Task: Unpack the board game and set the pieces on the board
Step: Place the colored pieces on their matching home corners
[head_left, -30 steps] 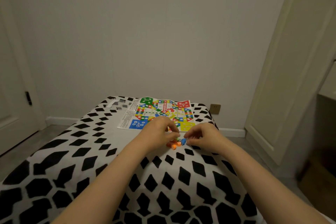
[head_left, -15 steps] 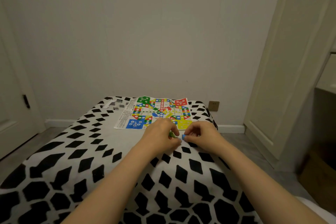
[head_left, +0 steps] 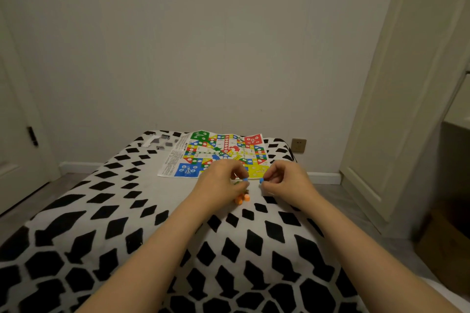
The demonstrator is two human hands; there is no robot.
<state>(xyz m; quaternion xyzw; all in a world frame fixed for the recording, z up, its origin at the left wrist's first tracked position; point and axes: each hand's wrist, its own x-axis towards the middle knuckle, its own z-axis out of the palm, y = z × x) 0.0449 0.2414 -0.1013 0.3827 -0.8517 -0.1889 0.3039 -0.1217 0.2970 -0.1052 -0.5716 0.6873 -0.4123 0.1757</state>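
Note:
A colourful paper game board point(head_left: 223, 152) lies flat at the far end of a black-and-white patterned bed cover point(head_left: 142, 211). Just in front of its near edge, my left hand point(head_left: 218, 184) pinches a small blue piece point(head_left: 245, 179) at the fingertips. My right hand point(head_left: 284, 183) pinches another small blue piece point(head_left: 261, 180). The two hands are a short gap apart. On the cover under my left hand lies a small heap of orange pieces point(head_left: 242, 198), with a green one point(head_left: 236, 182) partly hidden by the fingers.
A clear plastic bag point(head_left: 157, 141) lies at the board's far left. A wall rises behind the bed, with a socket point(head_left: 298, 145) at the right. A door point(head_left: 17, 114) stands on the left, a cupboard door point(head_left: 396, 99) and cardboard box point(head_left: 447, 249) on the right.
Both hands have lifted off the heap and drawn slightly apart, each now holding a blue piece. The orange pieces show again below my left hand.

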